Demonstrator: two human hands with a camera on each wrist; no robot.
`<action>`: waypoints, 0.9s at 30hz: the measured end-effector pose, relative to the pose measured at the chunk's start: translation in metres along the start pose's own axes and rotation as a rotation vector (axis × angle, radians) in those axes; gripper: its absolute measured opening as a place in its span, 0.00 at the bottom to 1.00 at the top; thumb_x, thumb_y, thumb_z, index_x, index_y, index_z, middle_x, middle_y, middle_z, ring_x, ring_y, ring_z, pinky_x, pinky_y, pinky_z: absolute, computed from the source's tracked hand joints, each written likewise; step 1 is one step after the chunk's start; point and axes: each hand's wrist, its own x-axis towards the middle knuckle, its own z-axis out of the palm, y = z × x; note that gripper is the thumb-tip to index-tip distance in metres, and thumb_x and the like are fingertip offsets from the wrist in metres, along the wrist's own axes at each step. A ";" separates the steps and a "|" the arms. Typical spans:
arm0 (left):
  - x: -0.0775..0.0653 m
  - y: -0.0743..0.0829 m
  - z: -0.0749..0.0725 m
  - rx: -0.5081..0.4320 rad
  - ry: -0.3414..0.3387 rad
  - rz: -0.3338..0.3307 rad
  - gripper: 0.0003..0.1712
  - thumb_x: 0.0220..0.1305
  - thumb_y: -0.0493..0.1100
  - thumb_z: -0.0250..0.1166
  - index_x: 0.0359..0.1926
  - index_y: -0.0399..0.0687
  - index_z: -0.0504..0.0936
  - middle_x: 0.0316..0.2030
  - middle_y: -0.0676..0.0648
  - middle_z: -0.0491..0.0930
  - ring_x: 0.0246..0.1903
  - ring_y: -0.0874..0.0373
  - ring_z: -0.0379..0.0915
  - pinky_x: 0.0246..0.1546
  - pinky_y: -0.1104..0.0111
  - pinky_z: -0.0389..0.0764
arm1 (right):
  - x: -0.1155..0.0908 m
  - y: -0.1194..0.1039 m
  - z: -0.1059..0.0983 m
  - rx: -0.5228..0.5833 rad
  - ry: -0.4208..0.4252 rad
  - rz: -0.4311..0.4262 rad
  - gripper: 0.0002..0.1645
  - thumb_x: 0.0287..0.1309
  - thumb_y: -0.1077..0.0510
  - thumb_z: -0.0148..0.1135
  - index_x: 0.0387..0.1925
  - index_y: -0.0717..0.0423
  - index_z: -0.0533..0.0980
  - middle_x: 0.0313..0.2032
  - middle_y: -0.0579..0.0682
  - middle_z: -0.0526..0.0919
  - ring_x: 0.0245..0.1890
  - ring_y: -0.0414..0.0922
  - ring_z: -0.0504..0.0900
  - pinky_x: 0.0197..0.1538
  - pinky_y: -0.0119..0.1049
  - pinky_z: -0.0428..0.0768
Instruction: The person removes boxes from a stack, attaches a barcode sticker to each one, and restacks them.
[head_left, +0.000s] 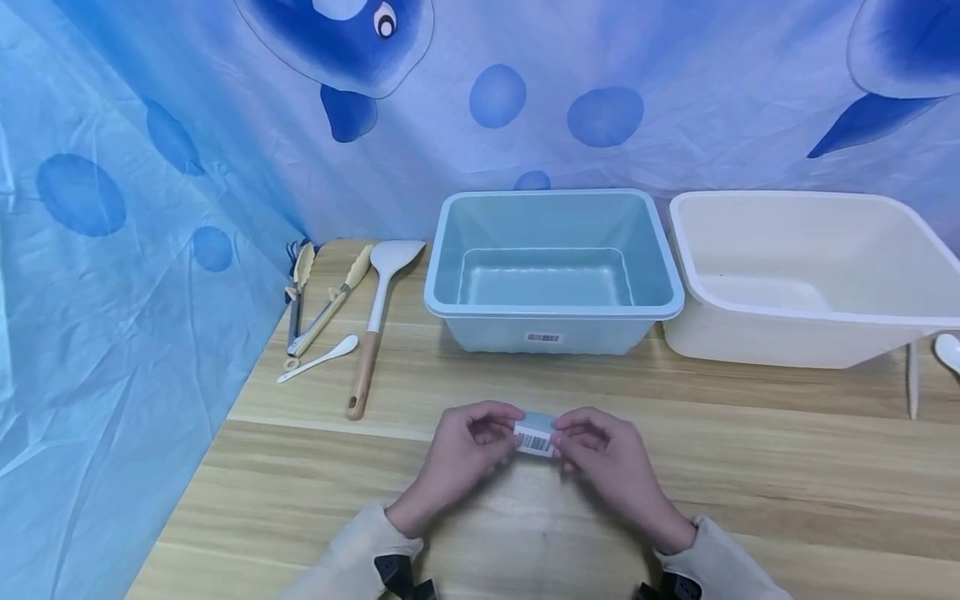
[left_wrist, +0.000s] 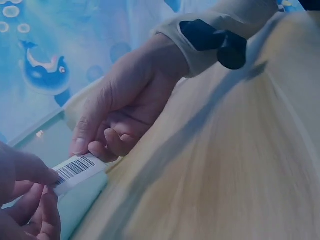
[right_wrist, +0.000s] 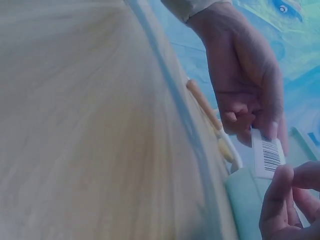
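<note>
A small pale box-like piece with a white barcode label (head_left: 534,442) is held between both hands, above the wooden table in front of the blue basin. My left hand (head_left: 467,446) pinches its left end between thumb and fingers. At the other end my right hand (head_left: 611,458) pinches it the same way. Seen in the left wrist view, the barcode label (left_wrist: 76,172) spans the gap between the two thumbs. The right wrist view shows the label (right_wrist: 267,154) too, with the left hand (right_wrist: 247,75) beyond it. Fingertips hide both ends of the piece.
The light blue basin (head_left: 553,312) stands at the back, with a white basin (head_left: 810,321) right beside it. On the left lie a spatula (head_left: 378,300), tongs (head_left: 330,304), smaller tongs (head_left: 300,279) and a small white spoon (head_left: 318,358). Another white utensil (head_left: 948,351) shows at the right edge.
</note>
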 end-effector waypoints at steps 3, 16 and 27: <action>0.001 0.003 0.001 -0.028 0.034 0.005 0.15 0.52 0.28 0.68 0.43 0.38 0.84 0.35 0.39 0.83 0.26 0.62 0.77 0.19 0.76 0.77 | -0.002 -0.003 -0.001 -0.055 0.000 -0.053 0.09 0.55 0.67 0.65 0.40 0.64 0.79 0.33 0.59 0.84 0.29 0.45 0.84 0.31 0.35 0.85; 0.007 0.015 0.014 -0.111 0.049 0.022 0.14 0.54 0.28 0.66 0.43 0.35 0.84 0.41 0.37 0.84 0.39 0.55 0.81 0.42 0.73 0.83 | 0.004 -0.021 -0.005 -0.618 0.172 -0.765 0.11 0.43 0.64 0.75 0.32 0.53 0.85 0.32 0.43 0.80 0.30 0.35 0.76 0.32 0.21 0.75; 0.011 0.022 0.024 -0.302 0.045 -0.076 0.16 0.51 0.29 0.68 0.45 0.30 0.83 0.42 0.36 0.85 0.38 0.59 0.83 0.40 0.72 0.83 | 0.005 -0.025 -0.004 -0.632 0.215 -0.799 0.11 0.41 0.64 0.76 0.31 0.54 0.85 0.31 0.42 0.81 0.31 0.36 0.78 0.37 0.19 0.76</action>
